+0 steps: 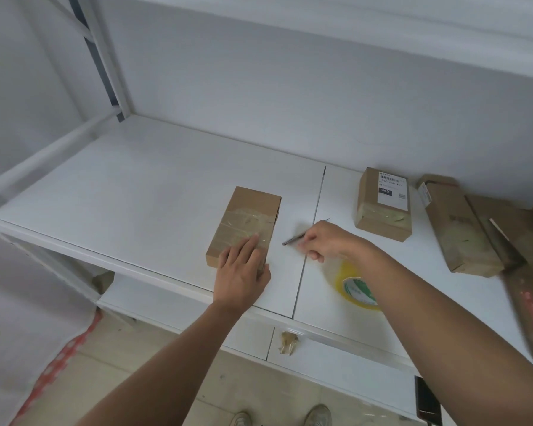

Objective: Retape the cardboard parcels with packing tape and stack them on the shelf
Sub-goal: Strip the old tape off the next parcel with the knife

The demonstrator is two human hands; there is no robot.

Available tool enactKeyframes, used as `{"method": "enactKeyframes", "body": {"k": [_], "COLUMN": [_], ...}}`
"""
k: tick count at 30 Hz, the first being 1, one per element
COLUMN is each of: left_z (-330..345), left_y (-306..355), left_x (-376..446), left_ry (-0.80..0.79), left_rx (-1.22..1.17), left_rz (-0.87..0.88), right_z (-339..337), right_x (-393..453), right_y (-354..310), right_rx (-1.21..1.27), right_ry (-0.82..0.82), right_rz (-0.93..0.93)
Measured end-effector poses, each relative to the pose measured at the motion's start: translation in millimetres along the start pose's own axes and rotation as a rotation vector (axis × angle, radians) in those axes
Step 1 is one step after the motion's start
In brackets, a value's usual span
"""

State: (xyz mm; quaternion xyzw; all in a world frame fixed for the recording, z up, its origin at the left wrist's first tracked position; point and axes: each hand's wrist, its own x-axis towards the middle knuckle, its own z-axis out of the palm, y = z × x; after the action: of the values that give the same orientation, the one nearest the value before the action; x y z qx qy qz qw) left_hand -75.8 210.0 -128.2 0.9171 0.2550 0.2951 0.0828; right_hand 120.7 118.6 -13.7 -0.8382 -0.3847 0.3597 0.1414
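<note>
Forearm hides tape roll [356,285] — half.

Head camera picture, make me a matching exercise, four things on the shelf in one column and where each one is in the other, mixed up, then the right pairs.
Things:
1. small parcel
2. pen-like tool
3. tape roll
4. labelled parcel

Places:
A. partly hidden below the right forearm
B. under the left hand, which lies flat on its near end
C. far side of the shelf, right of the seam, untouched
D. held in the right hand

Pairs: 1-B, 2-D, 3-A, 4-C
</note>
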Motion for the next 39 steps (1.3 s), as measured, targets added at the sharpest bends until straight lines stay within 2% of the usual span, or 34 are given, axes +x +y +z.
{"method": "enactKeyframes", "body": {"k": [6, 11, 13, 14, 17, 18, 20, 25, 33, 39], "left_z": [-6, -12, -19, -24, -35, -37, -42, -45, -39, -28], "left_y": [5, 36, 60, 71, 95, 99, 107, 124, 146, 159], "left_x": [-3, -6, -2, 2, 24, 31, 40, 50, 50, 51], "left_ry": [-0.027, 0.160, 0.169, 0.123, -0.163, -0.241, -0.313, -0.263, -0.179, -0.177], "left_rx": [-0.081, -0.199, -0.359, -0.480, -0.878, -0.988, -1.102, -1.088, -0.770, -0.806], "left_rz": [-0.034, -0.017, -0.122, -0.241, -0.628, -0.692, -0.709, -0.726, -0.670, -0.748], "right_z": [-12, -15, -17, -18, -22, -23, -25, -29, -35, -43], "right_x": [-13, -32, -40, -44, -53, -56, -60, -63, -76, -101], "right_y": [19, 21, 23, 25, 28, 30, 34, 47, 61, 106], "right_rx": [0.088, 0.131, 0.161, 0.177, 0.230, 0.250, 0.280, 0.273, 0.225, -0.151], "right_ry": [-0.009, 0.006, 0.016, 0.024, 0.039, 0.040, 0.038, 0.000, 0.089, 0.277], "right_rz": [-0.076, -0.118, -0.155, -0.176, -0.240, -0.257, -0.282, -0.351, -0.286, -0.137]}}
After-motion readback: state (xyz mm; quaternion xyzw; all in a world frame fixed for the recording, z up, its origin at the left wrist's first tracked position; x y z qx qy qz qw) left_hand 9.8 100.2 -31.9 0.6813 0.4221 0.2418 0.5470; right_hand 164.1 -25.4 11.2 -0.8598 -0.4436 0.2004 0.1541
